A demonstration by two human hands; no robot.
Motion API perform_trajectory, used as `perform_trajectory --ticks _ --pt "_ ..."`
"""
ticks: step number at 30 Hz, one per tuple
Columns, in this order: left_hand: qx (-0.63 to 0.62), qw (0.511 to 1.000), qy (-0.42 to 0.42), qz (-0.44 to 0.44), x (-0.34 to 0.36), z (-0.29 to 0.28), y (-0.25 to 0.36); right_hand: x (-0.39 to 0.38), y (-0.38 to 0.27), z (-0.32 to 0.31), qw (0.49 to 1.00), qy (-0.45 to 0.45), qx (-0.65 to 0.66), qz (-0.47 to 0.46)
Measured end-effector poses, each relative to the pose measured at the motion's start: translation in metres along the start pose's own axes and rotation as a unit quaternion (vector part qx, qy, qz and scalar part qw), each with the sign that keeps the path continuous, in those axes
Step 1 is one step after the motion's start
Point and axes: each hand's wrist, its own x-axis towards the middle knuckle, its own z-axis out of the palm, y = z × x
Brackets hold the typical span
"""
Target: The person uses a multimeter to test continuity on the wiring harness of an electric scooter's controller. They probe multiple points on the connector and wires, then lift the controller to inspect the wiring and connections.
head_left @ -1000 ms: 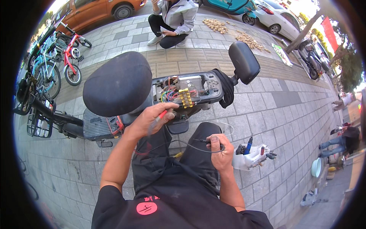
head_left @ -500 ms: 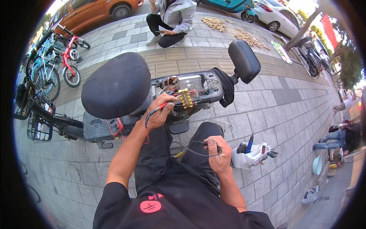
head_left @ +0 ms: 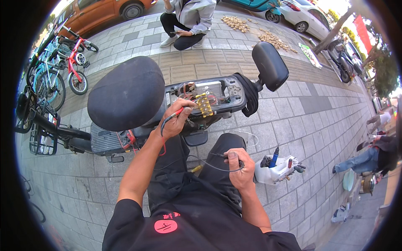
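An electric scooter stands in front of me with its black seat (head_left: 126, 93) tipped up and its wiring compartment uncovered. A yellow strip of wire connectors (head_left: 204, 105) lies across the compartment's near edge beside a finned metal controller box (head_left: 208, 88). My left hand (head_left: 175, 119) is closed on a red test probe (head_left: 179, 111), its tip close to the connectors; whether it touches cannot be seen. Over my right thigh, my right hand (head_left: 240, 167) grips a black test probe (head_left: 220, 155) with its lead looped in the fingers. A red multimeter (head_left: 126, 139) rests on the scooter's footboard (head_left: 106, 141).
A white tool container (head_left: 268, 173) with screwdrivers stands on the paving at my right. Beyond the scooter a person (head_left: 188, 23) squats holding a phone. Bicycles (head_left: 52, 81) are parked at left. The scooter's padded backrest (head_left: 270, 67) sticks up at right.
My left hand has shifted slightly with the red probe, and the connector strip is turned a little. My right hand stays put. A person at the far right has moved.
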Motion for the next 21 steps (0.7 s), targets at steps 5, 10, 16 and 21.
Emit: perform_trajectory --ticks 5,10,16,21 --pt "0.005 1.0 0.003 -0.017 0.005 0.002 -0.002 0.002 -0.004 0.001 0.999 0.001 0.024 0.031" --pt "-0.004 0.999 0.014 -0.038 0.002 0.002 -0.005 0.02 -0.015 0.009 0.996 0.003 -0.039 -0.076" --pt "-0.012 0.999 0.022 -0.04 0.002 0.005 -0.011 0.043 -0.013 0.032 0.986 0.021 -0.075 -0.15" --pt "-0.004 0.998 0.012 -0.056 0.002 0.001 -0.005 0.053 -0.009 0.041 0.983 0.032 -0.085 -0.159"
